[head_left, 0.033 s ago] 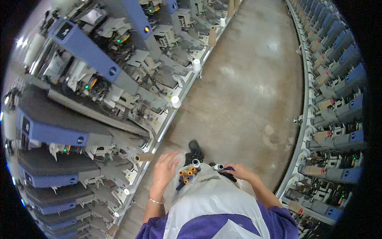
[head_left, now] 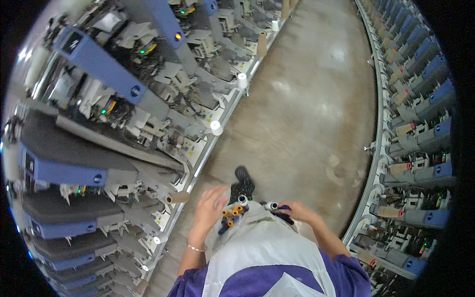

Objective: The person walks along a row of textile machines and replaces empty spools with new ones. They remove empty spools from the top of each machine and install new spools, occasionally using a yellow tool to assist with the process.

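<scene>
Both forearms come up from the lower edge, in purple sleeves, and bend inward over the mouth of a pale grey fabric apron pouch (head_left: 262, 242) worn at the person's front. The left hand (head_left: 212, 205) hangs over the pouch's left rim, palm down, fingers loosely curled and spread toward a cluster of small tube-shaped bobbins with orange and dark ends (head_left: 231, 215) that stand packed in the pouch opening; it is just beside them, and whether it grips one cannot be told. A thin bracelet (head_left: 196, 247) circles that wrist. The right hand (head_left: 297, 212) lies at the pouch's right rim, fingers closed around a dark blue tube (head_left: 283, 208), with a small white-ended bobbin (head_left: 270, 205) just beside its fingertips. Another white-ended bobbin (head_left: 242, 199) sits at the top of the cluster. A dark patterned shoe (head_left: 242, 180) shows on the smooth, mottled brown concrete floor (head_left: 316, 109) just beyond the pouch. On the left runs a long textile machine of grey metal with blue plastic covers (head_left: 99, 64), small green and orange lamps and white yarn spools (head_left: 216, 127) along its edge. A second row of grey and blue machine units (head_left: 420, 123) curves down the right.
</scene>
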A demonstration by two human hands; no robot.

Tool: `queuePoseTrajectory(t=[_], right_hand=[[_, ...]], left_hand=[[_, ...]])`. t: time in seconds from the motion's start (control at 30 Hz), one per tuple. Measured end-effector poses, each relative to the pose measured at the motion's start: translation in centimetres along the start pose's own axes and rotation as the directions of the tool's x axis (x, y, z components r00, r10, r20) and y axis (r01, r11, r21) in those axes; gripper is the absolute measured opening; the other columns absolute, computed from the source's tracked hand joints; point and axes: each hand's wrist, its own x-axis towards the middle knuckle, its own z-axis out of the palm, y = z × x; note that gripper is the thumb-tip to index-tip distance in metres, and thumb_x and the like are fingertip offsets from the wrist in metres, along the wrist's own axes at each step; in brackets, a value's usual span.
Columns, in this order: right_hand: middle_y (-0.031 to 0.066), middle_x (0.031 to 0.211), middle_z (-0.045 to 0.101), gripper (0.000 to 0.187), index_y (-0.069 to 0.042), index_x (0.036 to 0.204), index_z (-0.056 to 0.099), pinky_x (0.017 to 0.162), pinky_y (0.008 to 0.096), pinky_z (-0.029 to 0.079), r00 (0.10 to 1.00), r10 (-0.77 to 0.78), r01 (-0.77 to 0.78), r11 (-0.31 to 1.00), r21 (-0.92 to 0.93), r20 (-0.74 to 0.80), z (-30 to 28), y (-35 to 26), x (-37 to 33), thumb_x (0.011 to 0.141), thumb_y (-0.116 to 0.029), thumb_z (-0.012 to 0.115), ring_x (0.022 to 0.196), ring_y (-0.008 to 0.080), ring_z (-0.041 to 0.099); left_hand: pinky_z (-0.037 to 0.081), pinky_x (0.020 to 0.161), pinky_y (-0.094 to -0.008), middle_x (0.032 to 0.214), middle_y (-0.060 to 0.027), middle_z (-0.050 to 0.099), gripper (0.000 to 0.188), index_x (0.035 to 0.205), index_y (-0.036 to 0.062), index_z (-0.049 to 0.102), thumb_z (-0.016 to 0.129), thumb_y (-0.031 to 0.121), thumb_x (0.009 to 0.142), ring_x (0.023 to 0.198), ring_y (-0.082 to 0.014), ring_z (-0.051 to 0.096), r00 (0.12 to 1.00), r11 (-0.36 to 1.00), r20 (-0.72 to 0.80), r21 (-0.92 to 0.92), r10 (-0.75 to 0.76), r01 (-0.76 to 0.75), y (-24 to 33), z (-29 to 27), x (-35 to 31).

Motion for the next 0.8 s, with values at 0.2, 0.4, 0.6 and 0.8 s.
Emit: queuePoseTrajectory(t=[0.2,0.4,0.6,0.8], right_hand=[[0.0124,0.101,0.070,0.028,-0.014,0.118,0.064,0.077,0.0371,0.052,0.995,0.053,-0.047,0.996,0.081,-0.085,-11.6,-0.6,10.6,0.092,-0.023,0.064,0.087,0.0281,0.067],[0.0067,0.106,0.070,0.030,-0.012,0.121,0.062,0.081,0.0314,0.051,0.991,0.130,-0.111,0.924,0.365,-0.028,-22.7,-4.8,18.6,0.092,-0.019,0.064,0.092,0.0170,0.065],[0.0096,0.106,0.070,0.029,-0.008,0.120,0.063,0.086,0.0339,0.051,0.973,0.164,-0.092,0.920,0.381,-0.162,-32.7,-4.2,27.0,0.092,-0.016,0.064,0.101,0.0191,0.065],[0.0125,0.121,0.063,0.033,-0.010,0.121,0.060,0.088,0.0396,0.051,0.981,-0.192,0.193,0.979,-0.067,0.026,-42.8,-1.8,36.5,0.089,-0.017,0.064,0.107,0.0288,0.063]], left_hand=[[0.051,0.084,-0.0377,0.120,-0.0139,0.062,0.039,0.123,0.0093,0.056,0.067,0.013,0.086,0.098,-0.0295,0.064,0.917,0.953,0.387,-0.303,0.096,0.029,-1.8,6.0,16.5],[0.049,0.067,-0.0380,0.096,-0.0144,0.067,0.030,0.113,0.0106,0.060,0.069,0.011,0.085,0.072,-0.0301,0.063,0.864,0.974,0.503,-0.199,0.006,0.109,-3.5,5.2,28.5],[0.050,0.068,-0.0388,0.094,-0.0167,0.068,0.033,0.113,0.0112,0.062,0.071,0.007,0.082,0.076,-0.0315,0.065,0.817,0.972,0.548,-0.035,-0.178,0.234,-4.8,4.7,36.1],[0.050,0.085,-0.0415,0.114,-0.0144,0.064,0.029,0.109,0.0055,0.060,0.069,0.004,0.081,0.102,-0.0352,0.062,0.927,0.965,0.299,-0.062,-0.224,0.254,-2.4,7.1,43.4]])
